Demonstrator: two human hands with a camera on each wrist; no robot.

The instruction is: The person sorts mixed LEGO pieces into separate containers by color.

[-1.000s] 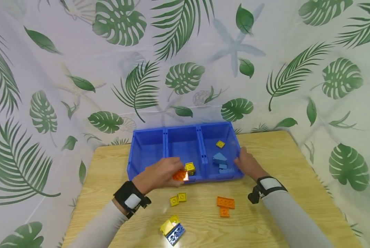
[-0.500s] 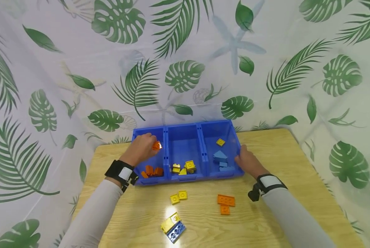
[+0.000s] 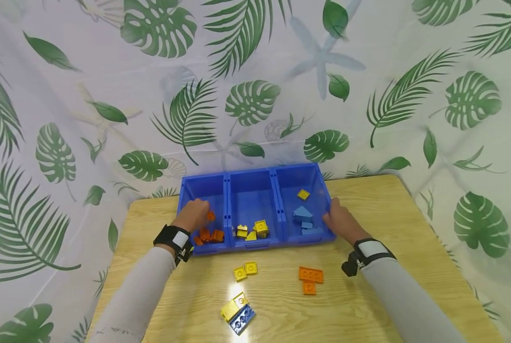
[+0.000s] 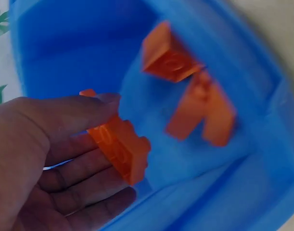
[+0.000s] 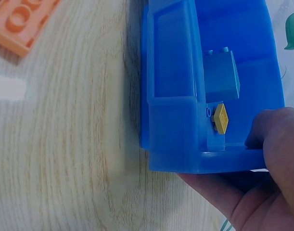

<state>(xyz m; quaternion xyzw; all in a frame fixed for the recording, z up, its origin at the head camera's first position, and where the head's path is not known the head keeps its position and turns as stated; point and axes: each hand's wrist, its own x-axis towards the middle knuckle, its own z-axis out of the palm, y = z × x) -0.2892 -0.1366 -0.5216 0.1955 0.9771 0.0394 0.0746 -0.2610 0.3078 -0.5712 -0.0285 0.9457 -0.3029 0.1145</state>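
Pinching an orange toy brick (image 4: 121,147) between thumb and fingers, the left hand (image 3: 192,215) holds it inside the left compartment of the blue three-compartment bin (image 3: 257,245), apart from the loose orange bricks (image 3: 217,236) at the near end. The head view shows only a sliver of it; the left wrist view reveals its hollow underside. The right hand (image 3: 344,221) grips the bin's right wall, thumb inside and fingers outside in the right wrist view.

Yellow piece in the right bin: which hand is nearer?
Right. The right hand grips that bin's wall, right of the yellow piece; the left hand is farther off, at the leftmost bin.
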